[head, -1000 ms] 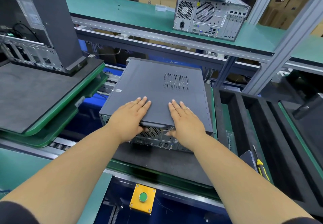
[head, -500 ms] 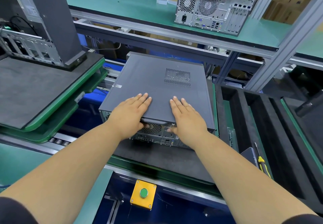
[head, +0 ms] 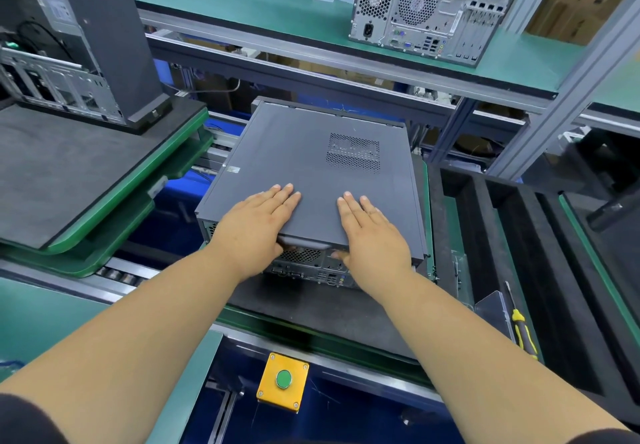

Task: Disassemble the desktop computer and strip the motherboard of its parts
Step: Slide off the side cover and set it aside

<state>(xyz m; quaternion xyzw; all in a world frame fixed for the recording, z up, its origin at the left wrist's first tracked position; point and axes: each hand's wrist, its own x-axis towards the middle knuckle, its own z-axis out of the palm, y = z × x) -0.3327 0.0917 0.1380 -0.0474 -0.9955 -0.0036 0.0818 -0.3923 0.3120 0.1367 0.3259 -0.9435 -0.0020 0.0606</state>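
A dark grey desktop computer (head: 311,159) lies flat on a black mat, its port-covered rear face towards me. My left hand (head: 256,221) lies flat on the near edge of the top cover panel (head: 277,152), fingers straight, with the thumb tucked under the cover's rear lip. My right hand (head: 372,232) lies the same way a little to the right, its thumb also hooked under that lip, over the rear ports (head: 311,272).
A second computer (head: 426,10) stands on the green upper shelf. An opened tower case (head: 69,45) sits on the black mat at left. A yellow-handled screwdriver (head: 521,325) lies at right beside black foam trays (head: 502,253). A yellow box with a green button (head: 283,379) is in front.
Both hands stay on the same spot of the cover. Only my view has shifted slightly.
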